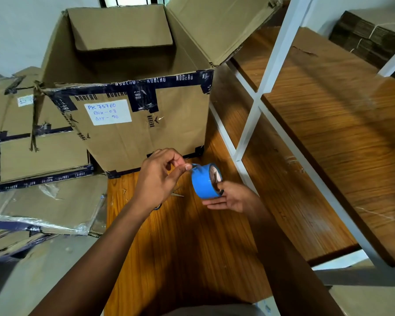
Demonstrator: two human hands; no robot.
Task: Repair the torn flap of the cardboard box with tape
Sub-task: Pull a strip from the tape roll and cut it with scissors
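Tape roll (205, 181) between left-hand fingers (184, 167) and right palm (231, 197)

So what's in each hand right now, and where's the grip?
Both hold the blue tape roll. The right hand cradles it from below, thumb in the core; the left hand pinches the loose tape end at the roll's top.

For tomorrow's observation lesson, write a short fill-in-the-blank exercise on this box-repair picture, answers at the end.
1. The tape roll is coloured ____.
2. The roll rests in the ____ hand.
3. The left hand pinches the tape's loose ____.
4. The box label reads "BOX - ____".

Answers: blue; right; end; 03
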